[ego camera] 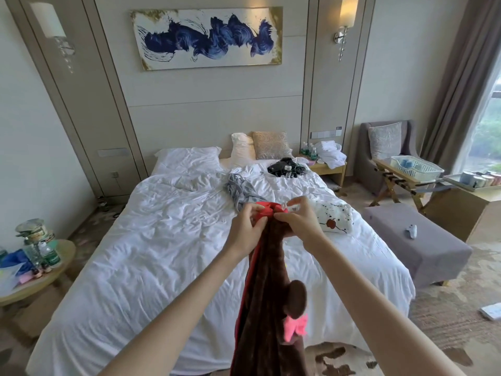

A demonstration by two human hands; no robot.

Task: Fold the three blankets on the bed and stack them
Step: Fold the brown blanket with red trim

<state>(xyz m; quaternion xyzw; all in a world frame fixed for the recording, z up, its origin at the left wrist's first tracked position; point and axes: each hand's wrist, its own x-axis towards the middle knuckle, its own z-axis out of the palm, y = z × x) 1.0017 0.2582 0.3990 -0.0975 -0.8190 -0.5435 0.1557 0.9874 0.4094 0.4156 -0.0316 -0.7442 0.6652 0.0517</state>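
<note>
A brown plush blanket (267,294) with red edging, a round ear and a pink bow hangs down in front of me over the foot of the bed (141,253). My left hand (248,226) and my right hand (298,219) pinch its red top edge close together, held up above the white duvet. A grey blanket (240,192) lies crumpled on the bed beyond my hands. A white blanket (334,217) with a red apple print lies folded to the right of my right hand.
Pillows (268,145) and a black tangle of cables (284,166) sit near the headboard. A grey ottoman (423,242) with a white controller stands right of the bed. A round side table (35,261) with bottles is on the left. An armchair and luggage rack are at the right.
</note>
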